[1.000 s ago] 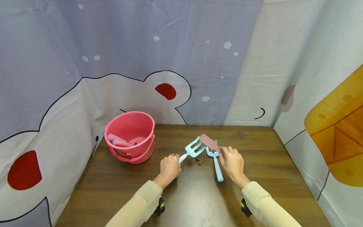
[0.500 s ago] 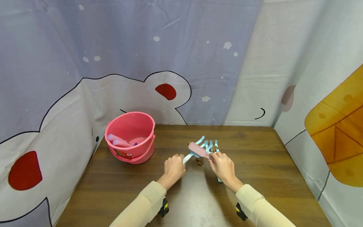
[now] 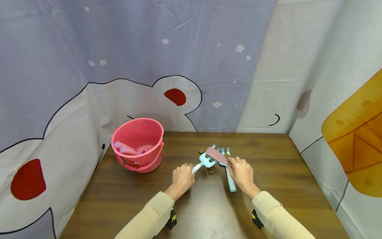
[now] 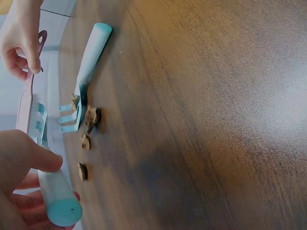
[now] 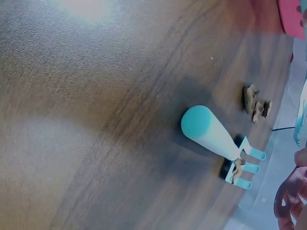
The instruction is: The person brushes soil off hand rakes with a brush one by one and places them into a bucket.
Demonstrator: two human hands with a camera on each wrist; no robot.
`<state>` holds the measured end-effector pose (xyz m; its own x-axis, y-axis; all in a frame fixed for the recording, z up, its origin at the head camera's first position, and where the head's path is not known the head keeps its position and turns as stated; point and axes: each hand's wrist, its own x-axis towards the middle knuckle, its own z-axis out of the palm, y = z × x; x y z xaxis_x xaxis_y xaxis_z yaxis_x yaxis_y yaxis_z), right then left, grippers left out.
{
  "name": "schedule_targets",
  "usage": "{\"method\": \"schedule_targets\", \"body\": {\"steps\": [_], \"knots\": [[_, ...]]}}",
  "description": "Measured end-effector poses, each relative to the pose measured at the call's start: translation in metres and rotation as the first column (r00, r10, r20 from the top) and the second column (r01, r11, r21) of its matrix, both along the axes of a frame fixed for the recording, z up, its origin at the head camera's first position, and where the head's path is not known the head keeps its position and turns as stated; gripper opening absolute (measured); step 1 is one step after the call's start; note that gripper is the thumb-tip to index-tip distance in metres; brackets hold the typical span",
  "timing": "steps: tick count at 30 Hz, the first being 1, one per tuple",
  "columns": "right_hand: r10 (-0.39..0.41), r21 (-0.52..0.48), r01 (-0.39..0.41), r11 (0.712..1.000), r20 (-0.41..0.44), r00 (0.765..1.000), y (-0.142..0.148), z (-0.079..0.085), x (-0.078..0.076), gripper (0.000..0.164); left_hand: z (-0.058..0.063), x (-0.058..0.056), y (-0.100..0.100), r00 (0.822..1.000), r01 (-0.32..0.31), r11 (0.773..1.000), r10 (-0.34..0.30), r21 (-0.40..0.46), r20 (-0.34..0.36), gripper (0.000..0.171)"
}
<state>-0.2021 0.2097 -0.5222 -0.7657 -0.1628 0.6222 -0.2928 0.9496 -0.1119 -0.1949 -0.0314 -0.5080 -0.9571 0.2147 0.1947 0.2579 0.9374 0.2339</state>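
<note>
My left hand grips the white handle of a light blue garden hand fork, raised above the table with its tines pointing away to the right. With my right hand I pinch the handle of a pink brush. The brush head overlaps the tines in the head view, and its pale bristles face them in the left wrist view. A second light blue hand fork lies on the table below my right hand, its handle toward me. Dried brown pieces lie by its tines, one of them on its head.
A pink bucket stands at the table's left back, with lilac and pink handles leaning inside it. Printed curtains rise behind the wooden table and at both sides.
The brush swept left across the held fork and then came back right. My left hand with the fork has shifted slightly right.
</note>
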Motion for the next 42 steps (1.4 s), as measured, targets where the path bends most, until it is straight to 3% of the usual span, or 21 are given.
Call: {"method": "schedule_targets", "body": {"steps": [12, 19, 25, 29, 35, 42], "knots": [[-0.030, -0.047, 0.026, 0.999, -0.076, 0.997, 0.009, 0.007, -0.007, 0.017, -0.002, -0.001, -0.001, 1.000, -0.009, 1.000, 0.010, -0.015, 0.019, 0.015], [-0.104, -0.134, 0.101, 0.986, -0.019, 0.994, 0.019, 0.012, -0.007, 0.021, -0.003, -0.001, -0.007, 0.999, -0.025, 1.000, 0.026, -0.008, 0.038, 0.015], [-0.134, -0.165, 0.135, 0.977, 0.013, 0.991, 0.026, 0.012, -0.007, 0.021, -0.005, -0.001, -0.009, 0.999, -0.021, 0.998, 0.020, 0.056, 0.030, 0.016], [-0.146, -0.184, 0.150, 0.972, 0.033, 0.989, 0.028, 0.014, -0.007, 0.022, -0.005, -0.002, -0.009, 0.998, -0.034, 0.994, 0.027, 0.108, 0.065, 0.020], [-0.152, -0.211, 0.159, 0.964, 0.049, 0.987, 0.028, 0.015, -0.007, 0.022, -0.004, -0.004, -0.009, 0.984, -0.073, 0.972, 0.033, 0.225, 0.176, 0.019], [-0.151, -0.226, 0.157, 0.961, 0.044, 0.988, 0.028, 0.014, -0.007, 0.022, -0.005, -0.008, -0.010, 0.957, -0.105, 0.914, -0.014, 0.392, 0.289, 0.022]]}}
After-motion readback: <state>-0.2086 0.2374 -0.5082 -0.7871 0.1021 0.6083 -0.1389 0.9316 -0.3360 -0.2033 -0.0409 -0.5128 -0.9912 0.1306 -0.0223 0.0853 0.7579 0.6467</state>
